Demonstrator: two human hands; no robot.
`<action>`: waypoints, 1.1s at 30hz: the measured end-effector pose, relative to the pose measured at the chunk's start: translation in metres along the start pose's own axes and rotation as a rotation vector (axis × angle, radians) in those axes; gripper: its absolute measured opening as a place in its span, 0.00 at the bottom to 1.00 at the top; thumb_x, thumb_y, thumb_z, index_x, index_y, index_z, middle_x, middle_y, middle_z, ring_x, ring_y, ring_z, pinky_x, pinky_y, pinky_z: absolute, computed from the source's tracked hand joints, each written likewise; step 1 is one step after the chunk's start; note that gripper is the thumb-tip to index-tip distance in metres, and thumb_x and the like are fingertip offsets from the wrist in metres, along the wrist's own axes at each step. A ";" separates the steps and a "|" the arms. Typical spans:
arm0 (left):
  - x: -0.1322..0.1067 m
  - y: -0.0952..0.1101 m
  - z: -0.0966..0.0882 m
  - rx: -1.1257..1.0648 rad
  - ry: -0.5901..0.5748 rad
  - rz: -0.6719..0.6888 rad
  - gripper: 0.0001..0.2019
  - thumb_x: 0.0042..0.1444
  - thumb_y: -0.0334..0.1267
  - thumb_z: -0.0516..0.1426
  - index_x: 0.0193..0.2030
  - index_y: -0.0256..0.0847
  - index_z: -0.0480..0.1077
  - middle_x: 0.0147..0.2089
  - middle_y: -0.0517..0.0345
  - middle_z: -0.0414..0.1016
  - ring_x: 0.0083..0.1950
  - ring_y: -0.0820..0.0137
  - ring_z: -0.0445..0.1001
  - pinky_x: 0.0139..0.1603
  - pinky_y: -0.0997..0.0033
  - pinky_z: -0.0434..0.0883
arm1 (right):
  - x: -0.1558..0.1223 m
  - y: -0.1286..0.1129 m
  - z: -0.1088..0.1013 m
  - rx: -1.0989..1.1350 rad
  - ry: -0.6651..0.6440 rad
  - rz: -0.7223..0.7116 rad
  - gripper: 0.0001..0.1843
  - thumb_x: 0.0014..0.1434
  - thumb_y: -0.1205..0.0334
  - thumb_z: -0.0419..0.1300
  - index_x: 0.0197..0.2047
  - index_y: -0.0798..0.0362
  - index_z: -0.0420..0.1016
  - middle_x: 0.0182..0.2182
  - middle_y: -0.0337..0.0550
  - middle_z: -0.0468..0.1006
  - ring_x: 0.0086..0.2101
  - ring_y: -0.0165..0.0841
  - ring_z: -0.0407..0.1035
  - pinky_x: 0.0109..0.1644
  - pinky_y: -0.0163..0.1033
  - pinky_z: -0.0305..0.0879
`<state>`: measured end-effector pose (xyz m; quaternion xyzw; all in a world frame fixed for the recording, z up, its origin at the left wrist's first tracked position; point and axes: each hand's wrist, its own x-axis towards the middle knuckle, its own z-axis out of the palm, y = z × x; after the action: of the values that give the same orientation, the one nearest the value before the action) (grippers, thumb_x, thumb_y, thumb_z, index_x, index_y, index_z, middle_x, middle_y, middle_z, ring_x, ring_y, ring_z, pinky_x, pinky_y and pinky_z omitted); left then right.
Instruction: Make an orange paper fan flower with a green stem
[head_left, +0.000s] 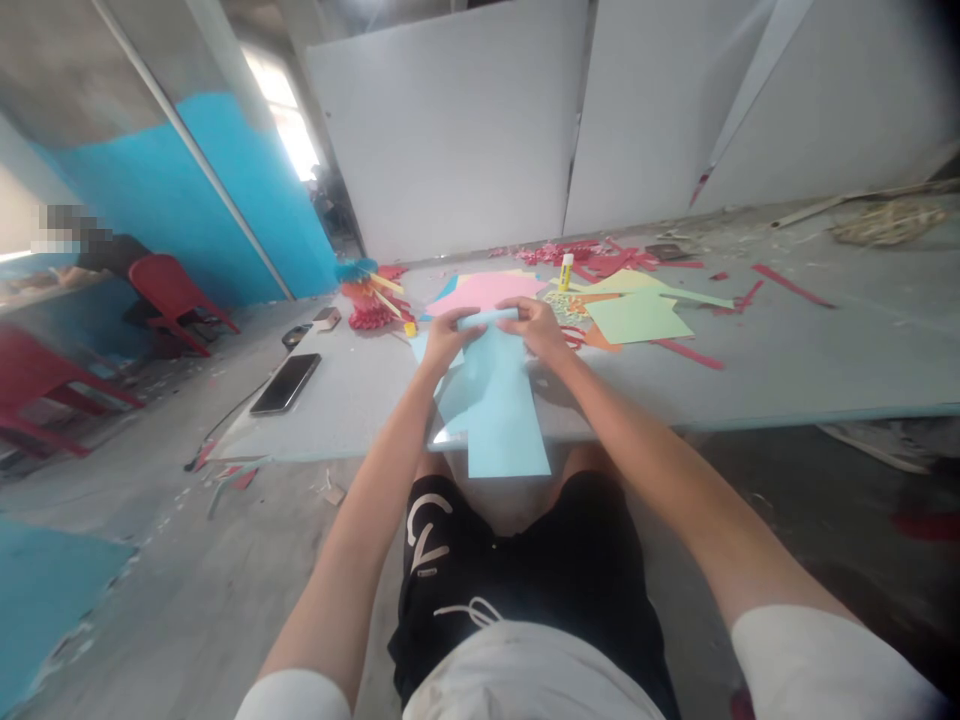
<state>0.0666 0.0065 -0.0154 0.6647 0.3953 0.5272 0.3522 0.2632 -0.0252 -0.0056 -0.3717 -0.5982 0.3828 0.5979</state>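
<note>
My left grip point(442, 338) and right grip point(536, 330) are closed, pinching the top of a pale blue paper sheet point(495, 420) at centre frame, overhanging the near edge of the surface point(337, 400). It should be light and floppy, so I'd hold it gently by its edges.

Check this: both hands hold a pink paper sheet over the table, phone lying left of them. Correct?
No: the paper sheet held by the left hand and right hand is light blue, not pink, as the head view shows. The phone does lie to their left.
</note>
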 end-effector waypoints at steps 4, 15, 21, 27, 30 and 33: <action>-0.004 0.005 0.002 0.052 0.018 0.045 0.19 0.44 0.46 0.71 0.42 0.39 0.82 0.44 0.52 0.83 0.42 0.65 0.76 0.42 0.69 0.71 | 0.002 0.005 0.000 0.001 0.001 0.011 0.22 0.44 0.55 0.70 0.42 0.56 0.80 0.31 0.40 0.80 0.32 0.34 0.72 0.39 0.40 0.68; -0.005 -0.002 0.001 0.288 0.378 0.131 0.10 0.55 0.42 0.64 0.40 0.39 0.80 0.39 0.54 0.83 0.38 0.66 0.75 0.42 0.66 0.70 | 0.001 0.017 0.004 -0.504 0.135 -0.327 0.12 0.62 0.55 0.59 0.40 0.52 0.81 0.40 0.49 0.84 0.39 0.40 0.77 0.51 0.45 0.72; -0.010 -0.002 0.011 0.382 0.231 0.319 0.13 0.55 0.39 0.64 0.47 0.39 0.78 0.45 0.50 0.81 0.35 0.70 0.75 0.37 0.70 0.71 | -0.004 0.013 0.019 -0.226 -0.149 -0.078 0.35 0.60 0.43 0.62 0.65 0.54 0.71 0.57 0.55 0.79 0.57 0.46 0.74 0.60 0.49 0.71; -0.018 0.008 0.026 0.243 -0.043 0.401 0.27 0.49 0.38 0.67 0.58 0.43 0.74 0.56 0.46 0.74 0.48 0.65 0.77 0.40 0.71 0.75 | 0.001 0.015 0.016 -0.217 -0.035 -0.084 0.38 0.54 0.48 0.68 0.65 0.55 0.71 0.64 0.53 0.72 0.64 0.45 0.66 0.69 0.48 0.61; -0.019 0.012 0.027 0.116 -0.092 0.357 0.30 0.49 0.40 0.69 0.60 0.45 0.72 0.57 0.47 0.73 0.49 0.65 0.76 0.41 0.70 0.75 | 0.004 0.017 0.012 -0.228 0.030 -0.089 0.27 0.54 0.53 0.64 0.56 0.55 0.77 0.56 0.51 0.79 0.57 0.44 0.72 0.65 0.47 0.65; -0.014 0.012 0.020 0.132 0.076 0.328 0.27 0.51 0.41 0.68 0.59 0.47 0.73 0.54 0.49 0.75 0.47 0.66 0.75 0.43 0.69 0.73 | 0.007 0.016 0.007 -0.286 0.076 -0.029 0.18 0.54 0.54 0.61 0.43 0.55 0.81 0.40 0.48 0.84 0.42 0.42 0.75 0.53 0.48 0.70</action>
<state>0.0866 -0.0129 -0.0146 0.7214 0.3286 0.5752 0.2019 0.2560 -0.0122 -0.0171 -0.4584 -0.6290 0.2708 0.5665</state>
